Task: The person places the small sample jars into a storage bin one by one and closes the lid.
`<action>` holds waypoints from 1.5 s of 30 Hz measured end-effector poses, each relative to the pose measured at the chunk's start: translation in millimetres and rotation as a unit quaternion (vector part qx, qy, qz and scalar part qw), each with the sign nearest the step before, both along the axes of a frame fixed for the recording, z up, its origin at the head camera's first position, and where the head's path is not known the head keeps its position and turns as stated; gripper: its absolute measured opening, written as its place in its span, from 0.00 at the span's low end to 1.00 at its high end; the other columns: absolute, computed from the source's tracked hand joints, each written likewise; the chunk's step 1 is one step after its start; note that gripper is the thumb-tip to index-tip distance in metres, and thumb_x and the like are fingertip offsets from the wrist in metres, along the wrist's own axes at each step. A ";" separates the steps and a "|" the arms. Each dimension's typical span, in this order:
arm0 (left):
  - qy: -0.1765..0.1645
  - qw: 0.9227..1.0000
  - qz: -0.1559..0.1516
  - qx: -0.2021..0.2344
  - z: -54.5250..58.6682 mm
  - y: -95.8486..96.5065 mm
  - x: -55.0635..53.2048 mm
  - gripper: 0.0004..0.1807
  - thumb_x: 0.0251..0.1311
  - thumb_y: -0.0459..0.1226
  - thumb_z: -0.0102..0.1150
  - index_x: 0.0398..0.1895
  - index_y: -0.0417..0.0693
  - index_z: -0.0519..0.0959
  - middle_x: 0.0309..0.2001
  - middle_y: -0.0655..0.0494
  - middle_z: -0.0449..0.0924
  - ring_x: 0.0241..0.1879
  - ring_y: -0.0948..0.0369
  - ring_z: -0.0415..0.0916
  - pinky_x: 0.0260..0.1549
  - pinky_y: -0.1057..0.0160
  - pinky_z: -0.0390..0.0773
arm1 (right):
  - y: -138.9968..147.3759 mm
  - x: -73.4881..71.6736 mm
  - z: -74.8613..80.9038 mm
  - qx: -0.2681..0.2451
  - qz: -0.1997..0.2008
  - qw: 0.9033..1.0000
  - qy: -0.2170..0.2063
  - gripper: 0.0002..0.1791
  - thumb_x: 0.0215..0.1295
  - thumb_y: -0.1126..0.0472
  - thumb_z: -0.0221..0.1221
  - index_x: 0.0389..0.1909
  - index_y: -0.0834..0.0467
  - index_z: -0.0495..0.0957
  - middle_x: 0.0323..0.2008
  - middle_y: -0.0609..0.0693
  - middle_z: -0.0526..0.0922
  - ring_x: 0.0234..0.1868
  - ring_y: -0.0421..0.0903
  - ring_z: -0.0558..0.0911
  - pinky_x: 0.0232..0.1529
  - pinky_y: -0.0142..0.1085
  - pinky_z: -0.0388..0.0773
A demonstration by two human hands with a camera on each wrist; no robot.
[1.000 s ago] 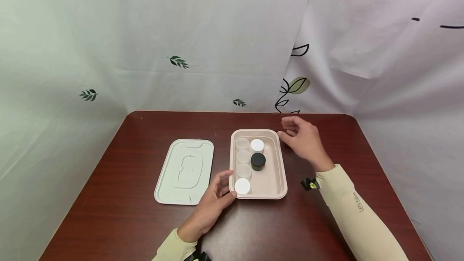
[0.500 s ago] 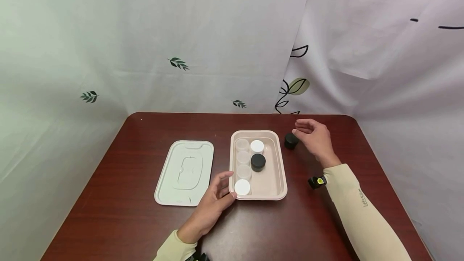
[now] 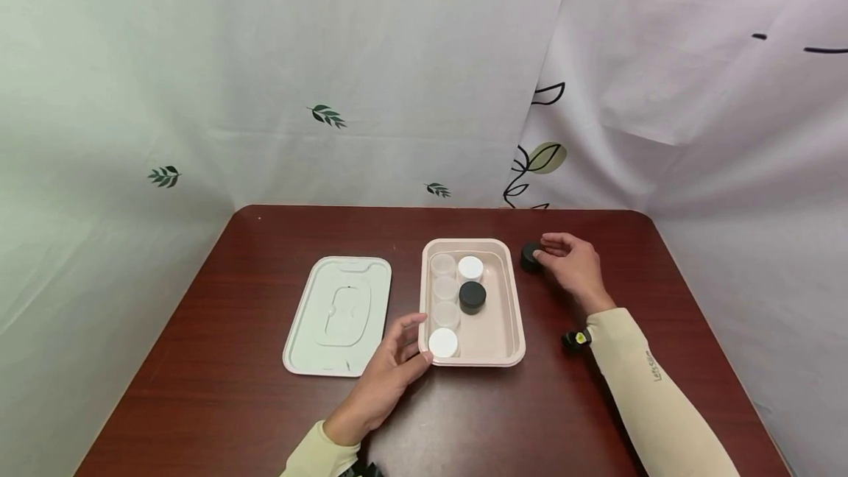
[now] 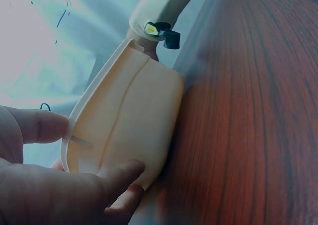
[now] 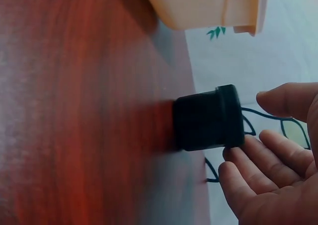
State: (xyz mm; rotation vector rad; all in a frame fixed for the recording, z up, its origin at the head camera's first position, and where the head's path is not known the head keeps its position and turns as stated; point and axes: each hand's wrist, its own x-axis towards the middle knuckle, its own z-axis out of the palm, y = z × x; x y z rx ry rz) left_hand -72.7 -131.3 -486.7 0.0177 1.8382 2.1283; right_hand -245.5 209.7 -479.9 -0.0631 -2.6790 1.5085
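A beige plastic tray (image 3: 501, 300) stands mid-table. Along its left side are three small containers with translucent tops (image 3: 445, 288) and a white-lidded jar (image 3: 443, 343) in front. Beside that row sit another white-lidded jar (image 3: 470, 269) and a black jar (image 3: 472, 297). My left hand (image 3: 386, 377) grips the tray's front left corner, fingers and thumb on rim and wall. A second black jar (image 5: 206, 118) stands on the table right of the tray. My right hand (image 3: 575, 265) is right beside it, fingertips at its lid, thumb held apart in the right wrist view.
A pale rectangular lid (image 3: 339, 315) lies flat on the dark red-brown table (image 3: 218, 344), left of the tray. A white curtain (image 3: 397, 79) printed with leaves hangs behind the table and along its sides.
My right hand moved right from the tray's far right corner, bringing the loose black jar into sight, then lowered toward that jar. The left hand and the tray have stayed put.
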 end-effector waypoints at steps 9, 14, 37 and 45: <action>0.002 1.000 0.001 0.002 0.7 0.4 -0.1 0.35 0.70 0.28 0.58 0.78 0.45 0.60 0.77 0.32 0.59 0.74 0.42 0.67 0.58 0.65 0.77 | -3.3 5.9 -12.7 0.005 -0.003 0.999 -0.038 0.32 0.66 0.53 0.70 0.70 0.59 0.77 0.63 0.63 0.84 0.64 0.58 0.84 0.46 0.22 0.74; 0.006 1.000 0.000 0.002 0.3 0.8 0.1 0.34 0.71 0.28 0.58 0.78 0.44 0.59 0.77 0.31 0.58 0.74 0.42 0.67 0.58 0.65 0.77 | -6.4 9.7 -18.7 0.006 0.007 0.999 -0.042 0.36 0.66 0.52 0.71 0.72 0.59 0.75 0.64 0.64 0.83 0.65 0.59 0.83 0.51 0.31 0.79; 0.001 1.000 0.003 -0.008 -0.2 0.3 -0.2 0.36 0.70 0.29 0.59 0.78 0.46 0.59 0.78 0.33 0.59 0.74 0.43 0.68 0.59 0.62 0.76 | -10.8 21.7 16.1 -0.027 0.013 1.000 -0.005 0.35 0.65 0.53 0.72 0.71 0.60 0.76 0.62 0.64 0.83 0.63 0.61 0.84 0.43 0.16 0.74; 0.000 1.000 -0.001 -0.007 0.5 0.4 -0.4 0.36 0.70 0.30 0.60 0.78 0.47 0.59 0.77 0.34 0.60 0.74 0.44 0.68 0.59 0.62 0.76 | -17.6 32.8 30.5 -0.037 0.024 0.999 0.012 0.34 0.65 0.53 0.73 0.71 0.57 0.76 0.61 0.60 0.85 0.61 0.59 0.85 0.42 0.19 0.78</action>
